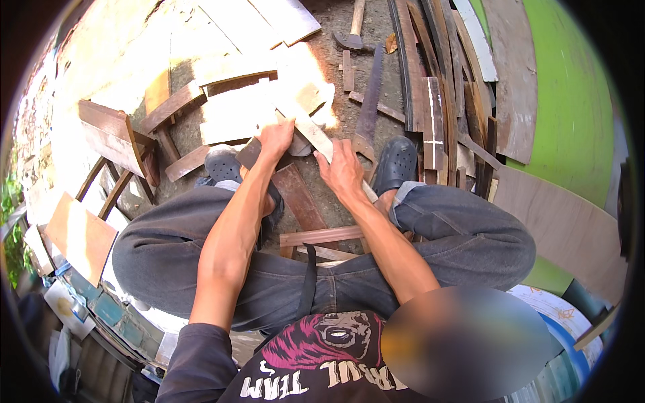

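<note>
My right hand (341,166) is closed around a pale wooden strip (313,136), which slants from the upper left down past my wrist. To its left, my left hand (275,138) is closed over a brown piece of wood (249,153); the wood shows at the hand's outer side, and the fingertips are hidden. The upper part of the strip lies close to the left thumb. Below both hands, a reddish-brown board (299,196) lies on the ground between my feet. A handsaw (369,107) rests beyond my right hand, its blade pointing away.
A hammer (354,33) lies at the far side. Long boards (437,74) are stacked at the right, beside a green panel (571,101). At the left stands a wooden frame piece (114,138). A small wooden bar (321,236) crosses between my legs. Strong sunlight washes out the far left.
</note>
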Motion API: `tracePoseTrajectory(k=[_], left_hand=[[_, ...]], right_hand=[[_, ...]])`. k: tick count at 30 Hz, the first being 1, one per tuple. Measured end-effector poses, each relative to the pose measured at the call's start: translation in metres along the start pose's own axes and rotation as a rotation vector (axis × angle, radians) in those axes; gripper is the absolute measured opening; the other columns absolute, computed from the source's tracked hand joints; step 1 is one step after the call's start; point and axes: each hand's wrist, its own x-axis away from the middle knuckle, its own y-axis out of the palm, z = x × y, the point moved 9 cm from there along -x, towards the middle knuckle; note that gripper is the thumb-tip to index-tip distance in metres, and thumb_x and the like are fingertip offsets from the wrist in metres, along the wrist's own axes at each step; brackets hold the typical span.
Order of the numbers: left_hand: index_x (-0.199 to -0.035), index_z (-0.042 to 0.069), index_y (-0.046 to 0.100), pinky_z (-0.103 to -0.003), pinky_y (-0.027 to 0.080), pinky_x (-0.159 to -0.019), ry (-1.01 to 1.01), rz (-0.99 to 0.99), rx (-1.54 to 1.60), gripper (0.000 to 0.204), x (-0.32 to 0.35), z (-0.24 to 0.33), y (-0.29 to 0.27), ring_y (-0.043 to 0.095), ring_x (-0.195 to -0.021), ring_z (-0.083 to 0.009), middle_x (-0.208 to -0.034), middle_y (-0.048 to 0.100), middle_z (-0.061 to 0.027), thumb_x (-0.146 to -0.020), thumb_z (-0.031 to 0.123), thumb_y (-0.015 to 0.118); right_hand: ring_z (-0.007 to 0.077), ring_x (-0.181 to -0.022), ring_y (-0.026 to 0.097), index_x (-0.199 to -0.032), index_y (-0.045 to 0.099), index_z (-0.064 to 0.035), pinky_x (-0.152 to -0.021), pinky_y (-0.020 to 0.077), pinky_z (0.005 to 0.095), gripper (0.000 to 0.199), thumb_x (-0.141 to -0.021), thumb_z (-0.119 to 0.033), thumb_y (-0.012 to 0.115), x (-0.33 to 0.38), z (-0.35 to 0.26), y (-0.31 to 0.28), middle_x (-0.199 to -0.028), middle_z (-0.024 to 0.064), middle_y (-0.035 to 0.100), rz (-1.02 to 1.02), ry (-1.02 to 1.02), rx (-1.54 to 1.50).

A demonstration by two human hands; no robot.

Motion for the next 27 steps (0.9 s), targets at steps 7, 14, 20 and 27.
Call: tracePoseTrajectory(k=[7, 14, 20, 27], left_hand=[[-0.102, 0.012, 0.073, -0.056, 0.049, -0.086, 0.384, -0.036, -0.336, 0.053, 0.007, 0.043, 0.001, 0.065, -0.092, -0.0484, -0.096, 0.069, -0.0282, -0.097, 0.052, 0.040], [-0.092, -0.003, 0.071, -0.056, 0.049, -0.084, 0.174, 0.111, -0.181, 0.055, 0.024, 0.058, -0.016, 0.065, -0.084, -0.0505, -0.090, 0.067, -0.0307, -0.095, 0.045, 0.044], [-0.079, -0.008, 0.070, -0.055, 0.048, -0.083, 0.093, 0.186, 0.006, 0.056, 0.025, 0.047, -0.017, 0.065, -0.084, -0.0504, -0.082, 0.065, -0.0326, -0.094, 0.041, 0.047], [-0.088, -0.008, 0.070, -0.054, 0.049, -0.083, 0.087, 0.121, -0.022, 0.055, 0.017, 0.036, -0.009, 0.065, -0.087, -0.0516, -0.086, 0.065, -0.0349, -0.095, 0.041, 0.046]], right_hand=[[0.0387, -0.096, 0.061, -0.111, 0.059, 0.0022, -0.079, 0.0517, 0.0478, 0.041, -0.087, -0.029, 0.071, -0.002, 0.009, -0.002, -0.103, 0.0187, 0.056, -0.017, 0.028, -0.005], [0.0389, -0.096, 0.062, -0.110, 0.059, 0.0035, -0.080, 0.0519, 0.0483, 0.041, -0.088, -0.030, 0.069, -0.007, 0.017, 0.002, -0.104, 0.0191, 0.056, -0.073, 0.064, -0.007], [0.0389, -0.097, 0.062, -0.110, 0.059, 0.0036, -0.081, 0.0518, 0.0491, 0.042, -0.088, -0.031, 0.069, -0.008, 0.015, 0.005, -0.105, 0.0188, 0.056, -0.101, 0.043, -0.007], [0.0391, -0.096, 0.062, -0.110, 0.059, 0.0039, -0.080, 0.0515, 0.0492, 0.042, -0.086, -0.029, 0.070, -0.008, 0.014, 0.002, -0.105, 0.0189, 0.056, -0.079, 0.030, -0.028]])
